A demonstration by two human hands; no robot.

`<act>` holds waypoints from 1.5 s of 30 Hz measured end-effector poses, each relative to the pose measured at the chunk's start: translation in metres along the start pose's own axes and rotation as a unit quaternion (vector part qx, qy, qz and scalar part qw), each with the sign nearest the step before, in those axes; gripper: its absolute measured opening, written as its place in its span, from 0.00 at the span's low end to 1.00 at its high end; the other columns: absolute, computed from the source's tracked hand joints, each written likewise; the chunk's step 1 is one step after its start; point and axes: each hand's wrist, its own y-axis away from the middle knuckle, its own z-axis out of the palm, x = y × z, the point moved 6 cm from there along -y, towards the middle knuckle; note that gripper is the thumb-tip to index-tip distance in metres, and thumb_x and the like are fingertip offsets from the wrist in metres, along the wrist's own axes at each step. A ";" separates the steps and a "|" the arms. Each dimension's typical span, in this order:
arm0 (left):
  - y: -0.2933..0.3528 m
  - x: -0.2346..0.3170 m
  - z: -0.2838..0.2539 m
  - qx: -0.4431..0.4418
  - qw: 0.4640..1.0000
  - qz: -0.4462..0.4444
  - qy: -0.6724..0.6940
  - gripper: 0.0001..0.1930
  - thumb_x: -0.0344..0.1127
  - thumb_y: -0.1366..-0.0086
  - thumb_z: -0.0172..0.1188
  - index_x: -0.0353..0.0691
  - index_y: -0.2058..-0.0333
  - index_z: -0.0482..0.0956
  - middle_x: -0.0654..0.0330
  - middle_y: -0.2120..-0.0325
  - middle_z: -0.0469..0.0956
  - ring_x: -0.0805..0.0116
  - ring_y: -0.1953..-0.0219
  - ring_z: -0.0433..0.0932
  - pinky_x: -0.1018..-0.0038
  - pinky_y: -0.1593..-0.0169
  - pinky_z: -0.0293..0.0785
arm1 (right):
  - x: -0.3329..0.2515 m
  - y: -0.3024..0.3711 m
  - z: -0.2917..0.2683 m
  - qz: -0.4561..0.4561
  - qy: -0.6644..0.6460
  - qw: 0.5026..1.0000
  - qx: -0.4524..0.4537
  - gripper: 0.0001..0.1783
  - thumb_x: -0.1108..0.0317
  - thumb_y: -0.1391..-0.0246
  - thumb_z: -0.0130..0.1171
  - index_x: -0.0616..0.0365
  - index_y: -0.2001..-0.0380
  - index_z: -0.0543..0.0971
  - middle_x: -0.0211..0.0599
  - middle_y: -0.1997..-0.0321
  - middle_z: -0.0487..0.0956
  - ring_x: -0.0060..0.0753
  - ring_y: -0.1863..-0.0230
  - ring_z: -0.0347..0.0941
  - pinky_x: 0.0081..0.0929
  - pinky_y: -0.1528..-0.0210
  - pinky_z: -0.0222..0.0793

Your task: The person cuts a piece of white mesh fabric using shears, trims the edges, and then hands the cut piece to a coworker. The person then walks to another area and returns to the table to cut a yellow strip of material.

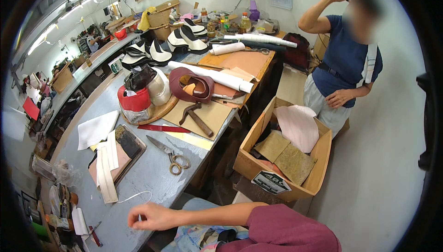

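My right hand reaches in over the grey table's near edge from a maroon sleeve, fingers curled toward the thumb. Whatever they pinch, if anything, is hidden. A thin white cord curves across the table just beyond it. Further off, white strips lie across a dark-and-tan slab, beside a white sheet. Scissors with brass-coloured handles rest to the right of the slab. My left hand is out of view.
A hammer, maroon leather roll and red tape-like coil sit further back, before black-and-white shoe pieces. On the right stands a cardboard box of leather pieces; behind it, a person raises one hand.
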 end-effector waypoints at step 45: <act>0.033 -0.046 0.005 -0.053 0.984 0.142 -0.088 0.19 0.42 0.32 0.60 0.34 0.50 0.77 0.44 0.41 0.67 0.46 0.47 0.75 0.57 0.44 0.73 | -0.312 0.095 -0.246 -0.486 0.056 0.864 0.115 0.39 0.34 0.49 0.66 0.45 0.42 0.72 0.46 0.33 0.54 0.45 0.36 0.50 0.43 0.40 0.49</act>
